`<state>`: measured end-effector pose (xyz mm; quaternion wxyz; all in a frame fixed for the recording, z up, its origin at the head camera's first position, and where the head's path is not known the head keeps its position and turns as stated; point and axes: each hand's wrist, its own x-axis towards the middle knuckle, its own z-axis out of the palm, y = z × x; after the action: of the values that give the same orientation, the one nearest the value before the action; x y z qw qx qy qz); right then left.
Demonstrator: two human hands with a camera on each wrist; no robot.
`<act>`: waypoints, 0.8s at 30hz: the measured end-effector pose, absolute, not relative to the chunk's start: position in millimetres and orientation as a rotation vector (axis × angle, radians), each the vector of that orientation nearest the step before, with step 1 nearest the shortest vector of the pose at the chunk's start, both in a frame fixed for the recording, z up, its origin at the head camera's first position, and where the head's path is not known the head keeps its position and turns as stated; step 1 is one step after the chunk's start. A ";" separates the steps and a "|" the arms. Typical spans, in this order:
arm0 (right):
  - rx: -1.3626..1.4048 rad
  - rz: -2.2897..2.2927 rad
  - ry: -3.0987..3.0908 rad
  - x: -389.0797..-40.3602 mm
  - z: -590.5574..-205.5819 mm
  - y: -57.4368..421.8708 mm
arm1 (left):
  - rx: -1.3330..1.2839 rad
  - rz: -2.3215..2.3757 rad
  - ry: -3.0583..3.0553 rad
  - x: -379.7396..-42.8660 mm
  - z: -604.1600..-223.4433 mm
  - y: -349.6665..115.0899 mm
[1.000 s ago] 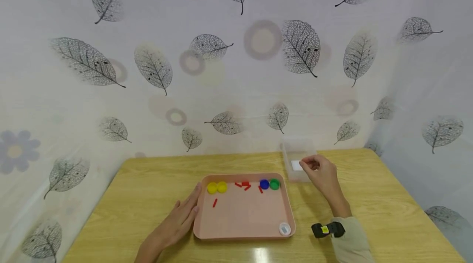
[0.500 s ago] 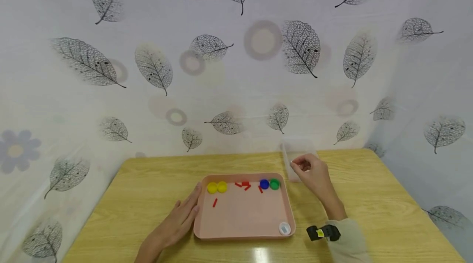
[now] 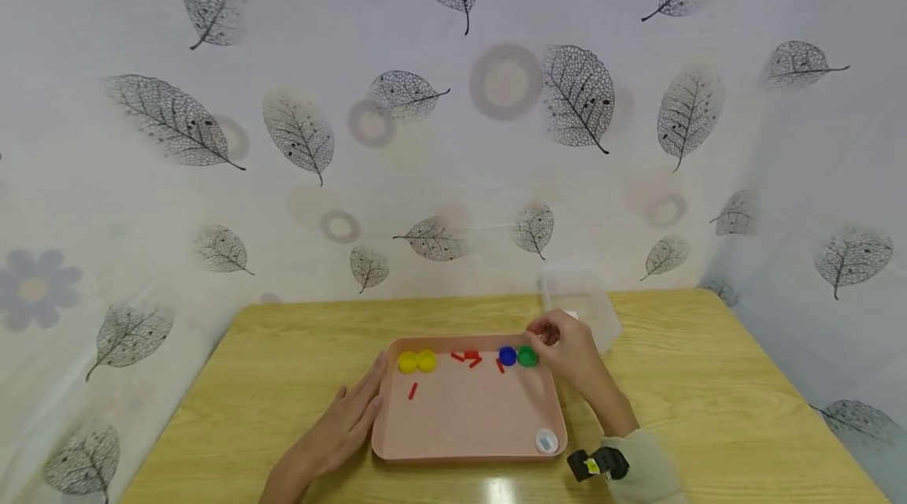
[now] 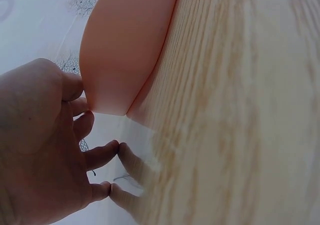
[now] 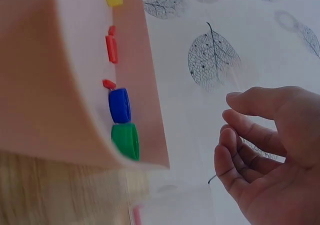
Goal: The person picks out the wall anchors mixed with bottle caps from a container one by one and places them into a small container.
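In the head view my left hand (image 3: 343, 427) lies along the left side of a pink tray (image 3: 468, 417), its fingers touching the outer wall. The left wrist view has the thumb and nearest fingers of that hand at the tray corner. My right hand (image 3: 570, 350) is over the tray's far right corner, close to a green bottle cap (image 3: 527, 356) and a blue bottle cap (image 3: 507, 356). Thumb and index tips come close together in the right wrist view; I cannot tell whether something tiny is between them.
Inside the tray are two yellow caps (image 3: 416, 362), several small red pieces (image 3: 472, 358) and a round white piece (image 3: 546, 441) at the near right corner. A clear plastic box (image 3: 598, 315) with something white inside stands behind the right hand, near the patterned backdrop (image 3: 453, 173).
My right hand has moved left and nearer, from over the clear box to the tray's far right corner. The left hand stays at the tray's side.
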<state>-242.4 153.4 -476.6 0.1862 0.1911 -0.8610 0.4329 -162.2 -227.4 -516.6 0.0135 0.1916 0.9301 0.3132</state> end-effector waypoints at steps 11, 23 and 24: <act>0.512 1.253 -2.589 -234.6 -488.5 127.2 | 0.593 0.978 2.899 -160.6 -516.0 -228.0; 0.545 1.145 -2.687 -230.2 -504.8 110.0 | 0.590 0.993 2.892 -159.1 -514.9 -227.9; 0.551 1.102 -2.688 -230.1 -504.2 109.4 | 0.590 0.997 2.890 -159.0 -514.3 -227.7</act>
<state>-230.1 109.4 -504.2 0.0921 0.1855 -0.9052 0.3711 -159.0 -227.7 -514.3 0.0139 0.1895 0.9282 0.3200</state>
